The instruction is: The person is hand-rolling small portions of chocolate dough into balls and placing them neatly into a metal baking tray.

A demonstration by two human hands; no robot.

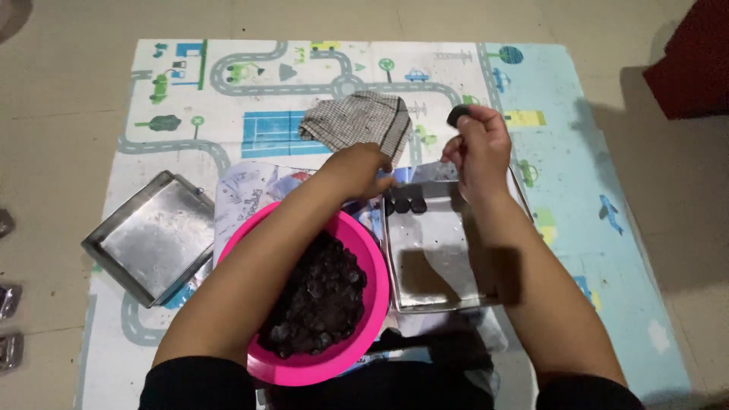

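My right hand (478, 150) is raised over the far edge of a metal tray (433, 262) and pinches a small round black piece (457, 115) between fingertips. My left hand (355, 170) reaches across a pink bowl (366, 250) full of dark lumps (319, 296), its fingers curled near the tray's far left corner; whether it holds anything is hidden. A short row of black round pieces (404, 204) lies on the tray at its far edge.
A second metal tray (152, 237) lies to the left on a play mat (228, 83) printed with roads. A checked cloth (357, 121) sits beyond my hands. Printed paper lies under the bowl. A dark red object (695, 64) stands at the far right.
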